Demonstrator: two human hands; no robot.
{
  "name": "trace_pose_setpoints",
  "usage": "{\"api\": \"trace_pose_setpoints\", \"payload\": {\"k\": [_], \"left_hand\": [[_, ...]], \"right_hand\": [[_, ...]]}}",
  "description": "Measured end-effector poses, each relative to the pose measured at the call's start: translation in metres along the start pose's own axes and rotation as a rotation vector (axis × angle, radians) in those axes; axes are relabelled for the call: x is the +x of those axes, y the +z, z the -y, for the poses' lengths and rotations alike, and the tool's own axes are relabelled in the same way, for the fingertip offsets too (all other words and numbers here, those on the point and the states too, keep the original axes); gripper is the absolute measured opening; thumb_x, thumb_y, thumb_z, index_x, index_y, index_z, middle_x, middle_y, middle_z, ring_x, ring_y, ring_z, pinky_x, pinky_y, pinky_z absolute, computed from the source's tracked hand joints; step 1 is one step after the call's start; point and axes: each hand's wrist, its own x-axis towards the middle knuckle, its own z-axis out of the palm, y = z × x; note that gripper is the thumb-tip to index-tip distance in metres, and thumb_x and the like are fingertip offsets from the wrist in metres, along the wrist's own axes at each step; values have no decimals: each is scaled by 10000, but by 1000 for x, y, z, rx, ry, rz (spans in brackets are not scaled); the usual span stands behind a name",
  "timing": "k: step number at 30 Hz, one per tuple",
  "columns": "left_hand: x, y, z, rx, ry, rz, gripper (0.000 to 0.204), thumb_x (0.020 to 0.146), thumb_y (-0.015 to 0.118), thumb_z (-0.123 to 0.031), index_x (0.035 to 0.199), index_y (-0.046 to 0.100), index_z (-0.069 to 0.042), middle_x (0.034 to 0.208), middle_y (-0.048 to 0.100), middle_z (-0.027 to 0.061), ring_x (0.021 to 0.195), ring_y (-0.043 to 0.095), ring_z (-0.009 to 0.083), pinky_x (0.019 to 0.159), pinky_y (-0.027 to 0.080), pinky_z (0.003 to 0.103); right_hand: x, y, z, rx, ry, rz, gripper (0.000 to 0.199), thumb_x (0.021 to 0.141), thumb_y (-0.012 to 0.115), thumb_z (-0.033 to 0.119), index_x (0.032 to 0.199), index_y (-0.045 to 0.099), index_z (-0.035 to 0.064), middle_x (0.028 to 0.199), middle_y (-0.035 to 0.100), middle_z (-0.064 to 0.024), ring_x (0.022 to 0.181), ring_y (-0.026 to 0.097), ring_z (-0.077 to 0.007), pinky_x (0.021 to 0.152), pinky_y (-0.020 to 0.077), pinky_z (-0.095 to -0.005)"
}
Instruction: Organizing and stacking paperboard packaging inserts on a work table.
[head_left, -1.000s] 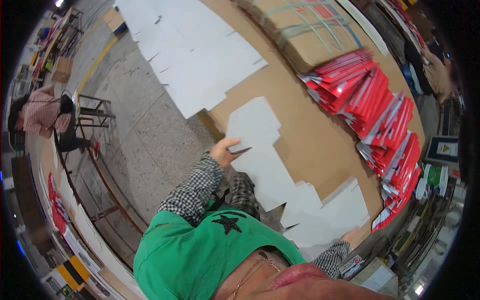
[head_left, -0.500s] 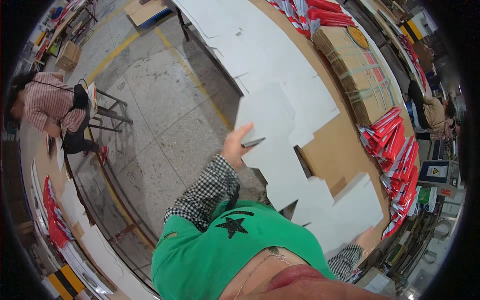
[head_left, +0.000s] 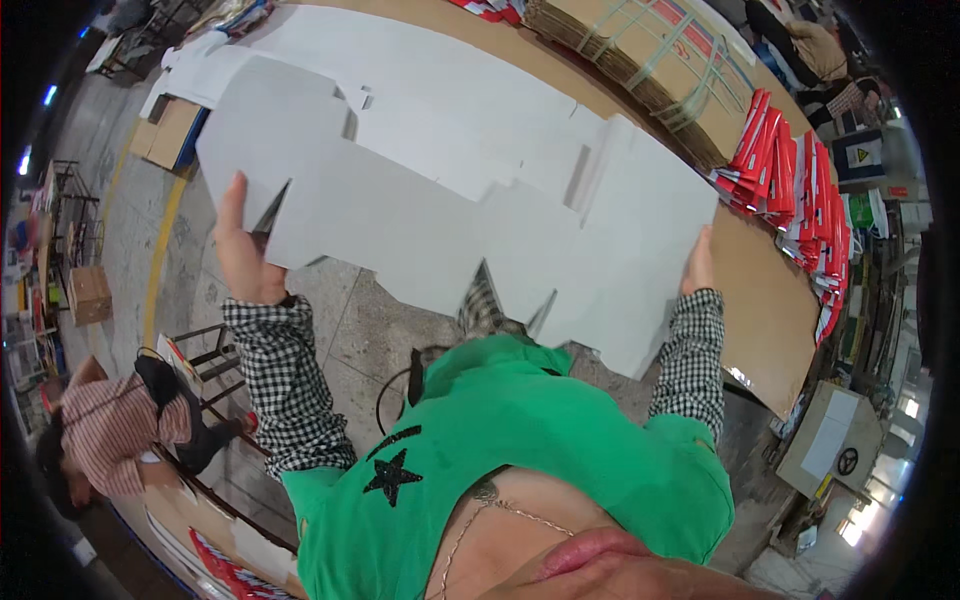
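A wide white die-cut cardboard sheet (head_left: 400, 215) with slots and notches stretches between my two hands in front of my chest. My left hand (head_left: 245, 250) grips its left end, thumb up over the white face and fingers mostly hidden behind. At the opposite end, my right hand (head_left: 699, 262) clasps the right edge, its fingers largely out of sight under the sheet. Behind the held piece, more white cardboard (head_left: 430, 70) lies on the table. Whether my left hand also holds a small tool cannot be seen.
A strapped bundle of flat brown cardboard (head_left: 640, 60) sits at the table's far side. Red and white folded packages (head_left: 790, 190) fan out beside it. Brown board (head_left: 765, 300) covers the table at right. A person in a striped shirt (head_left: 125, 425) bends at another table on the left.
The cardboard sheet has been lifted and swung crosswise before me, my hands now at its two ends. My body has turned left. The dark, thin object at my left hand no longer shows.
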Motion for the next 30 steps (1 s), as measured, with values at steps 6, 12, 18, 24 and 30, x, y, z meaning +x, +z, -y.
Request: {"api": "trace_pose_setpoints", "payload": {"k": [6,12,18,24,30], "left_hand": [[43,-5,-7,101,-43,-111,367,844,562,-240,1127,502,-13,1060,588,99,927,588,222,795,491,348],[67,-8,17,47,-138,-91,369,845,559,-236,1136,496,-17,1069,584,94,932,587,215,801,487,341],[109,-30,50,3,-240,-60,388,846,554,-214,1163,458,-10,1106,550,97,984,555,226,822,467,352],[134,-102,108,123,-355,-142,345,840,569,-197,1099,495,18,1077,567,94,967,564,206,810,469,334],[130,-97,109,132,-447,-138,440,858,553,-219,1201,421,22,1190,498,99,1088,490,227,906,412,362]], "right_hand": [[19,27,-21,-37,87,-7,659,913,345,459,1354,210,-10,1397,254,-112,1266,274,-208,1042,222,-320],[18,25,-20,-185,83,-100,632,920,336,440,1353,220,-6,1387,273,-109,1246,307,-220,1031,246,-329],[7,43,-8,-259,139,-181,614,925,315,429,1349,234,-8,1381,282,-118,1250,299,-225,1028,248,-332],[14,33,-33,-470,132,-205,606,925,305,429,1335,269,-15,1357,324,-129,1227,333,-239,1015,262,-326],[18,18,-49,-533,168,-244,605,927,282,437,1331,279,-14,1350,339,-133,1214,353,-248,1009,271,-324]]}}
